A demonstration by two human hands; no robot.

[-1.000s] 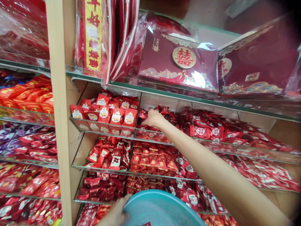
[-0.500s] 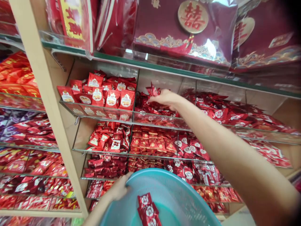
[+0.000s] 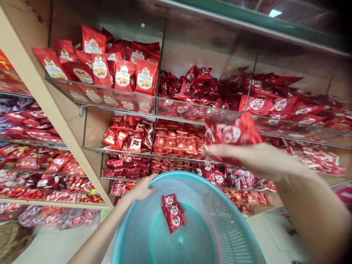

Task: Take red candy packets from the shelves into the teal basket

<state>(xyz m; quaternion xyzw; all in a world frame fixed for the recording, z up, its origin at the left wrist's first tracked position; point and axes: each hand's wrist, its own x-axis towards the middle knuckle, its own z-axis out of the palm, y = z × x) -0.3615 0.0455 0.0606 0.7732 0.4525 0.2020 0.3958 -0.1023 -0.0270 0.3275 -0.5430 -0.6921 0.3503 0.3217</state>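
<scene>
Red packaging [image 3: 230,134], long axis roughly sideways, shows its printed side.

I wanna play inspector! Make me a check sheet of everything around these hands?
Surface: glass shelves, stocked with red packets.
Things in use: turquoise basin; inside, overlapping red-wrapped sweets.
Clutter: bagged goods low at left.
Hands: left hand on the basin's rim; right hand holding blurred red packaging, count unclear.
Cables: nothing seen.
Surroundings: wooden upright; pale floor.
</scene>
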